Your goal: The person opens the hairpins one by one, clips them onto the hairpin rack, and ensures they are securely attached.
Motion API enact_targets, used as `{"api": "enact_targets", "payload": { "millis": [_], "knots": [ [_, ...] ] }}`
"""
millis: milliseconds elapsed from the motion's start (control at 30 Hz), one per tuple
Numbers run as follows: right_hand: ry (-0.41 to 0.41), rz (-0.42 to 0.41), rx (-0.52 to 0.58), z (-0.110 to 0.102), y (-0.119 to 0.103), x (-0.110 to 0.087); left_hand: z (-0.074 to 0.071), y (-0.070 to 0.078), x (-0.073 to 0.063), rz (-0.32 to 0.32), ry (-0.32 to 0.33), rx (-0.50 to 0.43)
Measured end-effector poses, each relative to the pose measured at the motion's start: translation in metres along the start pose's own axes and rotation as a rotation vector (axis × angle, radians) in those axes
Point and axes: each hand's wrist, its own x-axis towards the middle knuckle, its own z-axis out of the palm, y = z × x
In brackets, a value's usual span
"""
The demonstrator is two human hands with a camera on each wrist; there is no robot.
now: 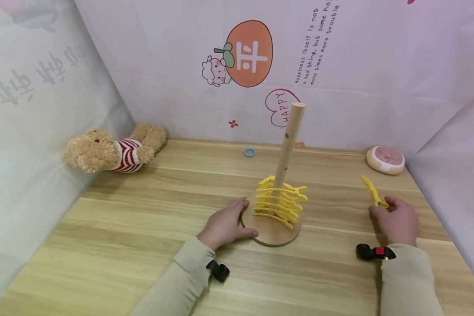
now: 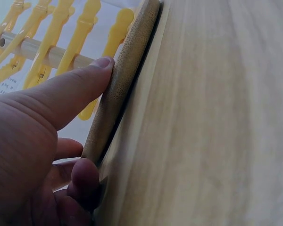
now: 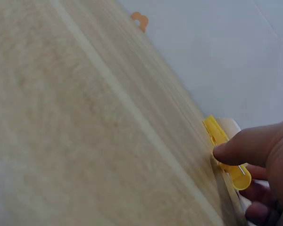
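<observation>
A wooden stand has a round base [image 1: 274, 237] and an upright post [image 1: 290, 140] that leans slightly right in the head view. Several yellow hair clips [image 1: 278, 206] are stacked around the lower post. My left hand [image 1: 224, 223] grips the left edge of the base, thumb at the near rim and fingers at the far side; in the left wrist view the thumb [image 2: 80, 84] presses against the rim. Off to the right, my right hand [image 1: 400, 220] pinches one yellow hair clip [image 1: 371, 191] by its handle end, its long end pointing away from me.
A teddy bear [image 1: 128, 156] in a striped shirt lies at the back left. Near the back wall sits a small blue ring [image 1: 249, 152]. At the back right is a rounded device with a pink top [image 1: 387, 154]. Printed cloth [image 1: 174, 66] hangs around the wooden table [image 1: 114, 245].
</observation>
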Motion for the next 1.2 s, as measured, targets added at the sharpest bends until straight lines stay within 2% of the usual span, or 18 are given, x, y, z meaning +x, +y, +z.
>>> {"api": "enact_targets", "payload": {
  "millis": [133,233,467,600,700,800,1067,1200],
  "knots": [
    [-0.008,0.056,-0.043,-0.001,-0.001,0.000,0.001,-0.001,0.000,0.002,0.001,-0.002],
    [0.022,0.076,-0.011,-0.001,-0.001,0.000,0.001,-0.001,0.000,-0.002,0.002,-0.003],
    [0.127,0.184,0.212,-0.002,0.001,0.002,0.001,0.000,0.000,-0.001,0.003,-0.008],
    [0.232,0.188,0.366,-0.004,-0.007,0.002,0.001,0.000,0.000,-0.002,0.003,-0.009],
    [0.300,0.151,0.499,-0.008,-0.016,-0.001,0.000,0.001,0.000,-0.004,0.002,-0.012],
    [0.318,0.107,0.612,-0.014,-0.028,-0.006,0.000,0.001,0.000,-0.003,0.003,-0.012],
    [0.313,-0.069,0.654,-0.029,-0.067,-0.027,-0.001,0.001,-0.001,-0.001,0.004,-0.015],
    [0.304,-0.155,0.640,-0.037,-0.086,-0.041,0.000,0.000,0.000,-0.001,0.006,-0.016]
  ]
}}
